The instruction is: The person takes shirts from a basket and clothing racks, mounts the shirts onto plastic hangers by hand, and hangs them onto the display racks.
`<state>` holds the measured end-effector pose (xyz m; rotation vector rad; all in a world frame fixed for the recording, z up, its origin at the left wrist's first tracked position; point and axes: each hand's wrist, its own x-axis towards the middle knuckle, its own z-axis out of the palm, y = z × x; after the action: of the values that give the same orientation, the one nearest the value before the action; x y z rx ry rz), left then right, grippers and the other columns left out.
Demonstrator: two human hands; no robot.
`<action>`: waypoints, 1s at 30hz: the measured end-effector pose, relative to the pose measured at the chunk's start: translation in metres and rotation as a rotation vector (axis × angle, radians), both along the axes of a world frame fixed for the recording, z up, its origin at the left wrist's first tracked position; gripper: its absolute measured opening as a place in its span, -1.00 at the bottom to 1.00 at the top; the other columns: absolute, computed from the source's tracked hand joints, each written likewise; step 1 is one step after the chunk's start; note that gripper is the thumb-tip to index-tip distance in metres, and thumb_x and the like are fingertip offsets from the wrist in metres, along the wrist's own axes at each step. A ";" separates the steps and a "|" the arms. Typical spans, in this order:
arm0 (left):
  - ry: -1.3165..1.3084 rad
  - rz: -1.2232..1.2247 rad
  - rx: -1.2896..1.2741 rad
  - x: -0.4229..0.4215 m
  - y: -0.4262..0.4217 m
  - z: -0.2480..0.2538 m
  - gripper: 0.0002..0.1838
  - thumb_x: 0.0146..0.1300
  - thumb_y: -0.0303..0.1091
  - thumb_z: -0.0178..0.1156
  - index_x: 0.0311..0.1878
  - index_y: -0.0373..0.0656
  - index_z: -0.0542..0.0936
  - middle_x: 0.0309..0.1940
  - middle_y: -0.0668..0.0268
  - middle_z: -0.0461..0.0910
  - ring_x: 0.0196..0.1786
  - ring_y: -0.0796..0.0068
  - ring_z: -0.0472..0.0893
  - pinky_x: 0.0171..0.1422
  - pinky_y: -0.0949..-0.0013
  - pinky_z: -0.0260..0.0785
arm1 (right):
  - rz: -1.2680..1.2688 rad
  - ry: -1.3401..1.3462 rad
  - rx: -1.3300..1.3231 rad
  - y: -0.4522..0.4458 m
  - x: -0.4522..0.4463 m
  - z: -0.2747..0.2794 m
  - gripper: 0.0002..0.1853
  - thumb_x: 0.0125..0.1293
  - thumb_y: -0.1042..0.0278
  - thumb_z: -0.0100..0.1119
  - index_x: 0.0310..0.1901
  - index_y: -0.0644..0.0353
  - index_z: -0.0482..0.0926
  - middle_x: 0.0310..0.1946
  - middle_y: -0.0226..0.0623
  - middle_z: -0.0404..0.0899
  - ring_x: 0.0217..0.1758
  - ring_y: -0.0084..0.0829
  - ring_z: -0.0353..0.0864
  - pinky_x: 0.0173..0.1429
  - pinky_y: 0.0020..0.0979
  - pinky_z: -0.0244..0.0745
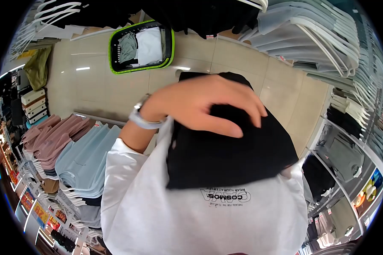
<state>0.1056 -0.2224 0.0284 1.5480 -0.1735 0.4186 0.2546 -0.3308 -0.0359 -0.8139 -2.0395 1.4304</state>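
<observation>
My left hand (204, 100) reaches across from the left, palm down, over a folded black garment (234, 157). Its thumb and fingers are stretched out and apart, somewhat blurred, and hold nothing. A watch or bracelet (142, 112) circles that wrist. The black garment lies spread in front of my white printed shirt (200, 225), and its exact kind does not show. My right sleeve (300, 168) ends at the cloth's right edge, where a sliver of skin shows. The garment hides my right hand.
A black basket with a green rim (111, 55) stands on the tiled floor (89, 76), holding white and grey-green clothes. Light blue tops (89, 157) and pink tops (57, 138) hang at the left. Grey garments (306, 38) hang at the upper right, beside metal racks (349, 144).
</observation>
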 end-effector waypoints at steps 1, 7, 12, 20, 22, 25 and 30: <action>0.083 -0.102 0.034 0.010 -0.010 -0.008 -0.66 0.18 -0.28 0.19 0.01 -0.18 0.54 0.14 0.09 0.45 0.13 0.13 0.47 0.21 0.17 0.29 | -0.006 0.005 -0.002 0.001 0.001 0.002 -0.58 0.32 0.34 -0.02 0.21 0.20 0.38 0.18 -0.24 0.43 0.29 -0.32 0.33 0.39 -0.28 0.09; 0.516 -0.352 0.296 0.026 -0.049 -0.062 -0.55 0.42 -0.11 -0.28 0.29 0.06 0.36 0.33 0.14 0.24 0.43 0.17 0.10 0.50 0.00 -0.28 | -0.019 0.045 0.012 -0.009 0.008 0.029 -0.58 0.32 0.34 -0.01 0.21 0.20 0.38 0.18 -0.24 0.44 0.29 -0.32 0.33 0.39 -0.28 0.10; 0.423 -0.507 0.261 0.034 -0.033 -0.044 -0.50 0.27 -0.32 0.00 0.32 0.03 0.32 0.35 0.11 0.21 0.45 0.16 0.07 0.48 0.02 -0.17 | -0.039 0.063 0.023 -0.013 0.017 0.045 -0.58 0.32 0.35 -0.01 0.21 0.20 0.38 0.18 -0.24 0.44 0.29 -0.32 0.34 0.38 -0.29 0.10; 0.361 -0.719 0.277 0.080 -0.043 -0.035 -0.45 -0.05 -0.53 0.20 0.11 -0.24 0.40 0.07 0.10 0.42 0.20 0.16 0.35 0.26 0.21 0.22 | -0.056 0.070 0.026 -0.014 0.027 0.052 -0.58 0.31 0.35 -0.01 0.21 0.20 0.38 0.17 -0.24 0.44 0.28 -0.33 0.34 0.38 -0.29 0.11; 0.375 -0.691 0.313 0.083 -0.047 -0.035 -0.49 -0.07 -0.56 0.19 0.06 -0.24 0.42 -0.02 0.12 0.45 0.13 0.16 0.39 0.20 0.22 0.27 | -0.063 0.066 0.028 -0.019 0.024 0.055 -0.58 0.31 0.36 -0.01 0.21 0.20 0.38 0.17 -0.24 0.44 0.28 -0.33 0.34 0.38 -0.29 0.11; 0.405 -0.651 0.432 0.085 -0.051 -0.044 -0.56 -0.09 -0.56 0.21 -0.04 -0.22 0.46 -0.09 0.17 0.47 0.05 0.16 0.42 0.14 0.21 0.30 | -0.070 0.069 0.021 -0.018 0.026 0.051 -0.58 0.31 0.36 -0.01 0.21 0.20 0.38 0.17 -0.24 0.44 0.28 -0.33 0.34 0.38 -0.29 0.11; 0.192 -0.012 0.531 0.064 -0.034 -0.033 -0.71 -0.01 -0.49 0.24 -0.14 -0.19 0.51 -0.17 0.26 0.50 -0.03 0.23 0.47 0.07 0.24 0.32 | -0.073 0.059 0.023 -0.014 0.030 0.044 -0.58 0.31 0.36 -0.01 0.21 0.20 0.38 0.17 -0.24 0.44 0.28 -0.33 0.35 0.38 -0.29 0.11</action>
<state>0.1699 -0.2566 -0.0045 2.0969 -0.1510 0.2190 0.2847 -0.3451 0.0080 -0.8183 -1.9583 1.3720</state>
